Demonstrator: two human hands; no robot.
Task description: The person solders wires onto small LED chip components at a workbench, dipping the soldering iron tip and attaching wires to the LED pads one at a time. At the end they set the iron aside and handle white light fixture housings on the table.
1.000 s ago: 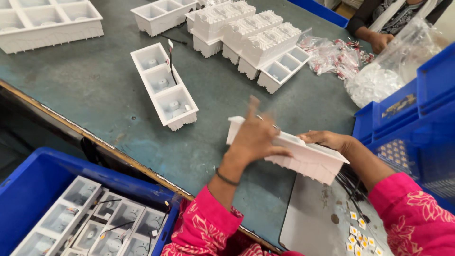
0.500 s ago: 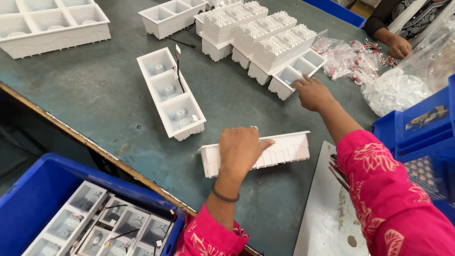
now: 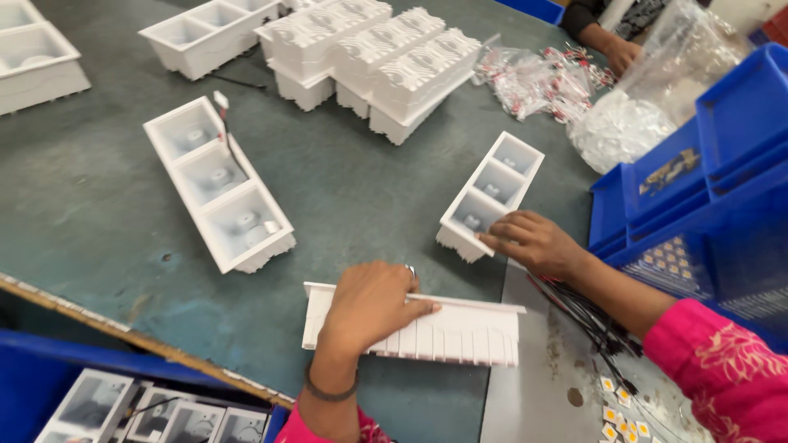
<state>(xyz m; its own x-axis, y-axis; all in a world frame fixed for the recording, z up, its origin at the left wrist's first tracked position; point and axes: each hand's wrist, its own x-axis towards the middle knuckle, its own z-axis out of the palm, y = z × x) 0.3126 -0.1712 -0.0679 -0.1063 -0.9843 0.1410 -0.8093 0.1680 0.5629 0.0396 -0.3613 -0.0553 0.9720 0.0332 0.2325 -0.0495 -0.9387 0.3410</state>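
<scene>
The left hand [image 3: 369,308] lies flat, fingers together, on a white finned housing [image 3: 447,332] at the table's [image 3: 98,205] near edge. The right hand [image 3: 533,242], fingers spread, grips the near end of a white three-pocket tray [image 3: 491,195] just beyond it.

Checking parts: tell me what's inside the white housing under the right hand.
The housing has three open cells, each with a small round part at its bottom. The right hand covers the nearest edge.

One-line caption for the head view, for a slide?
Left hand presses a ribbed white housing on the green table; right hand grips a three-cell white housing.
</scene>
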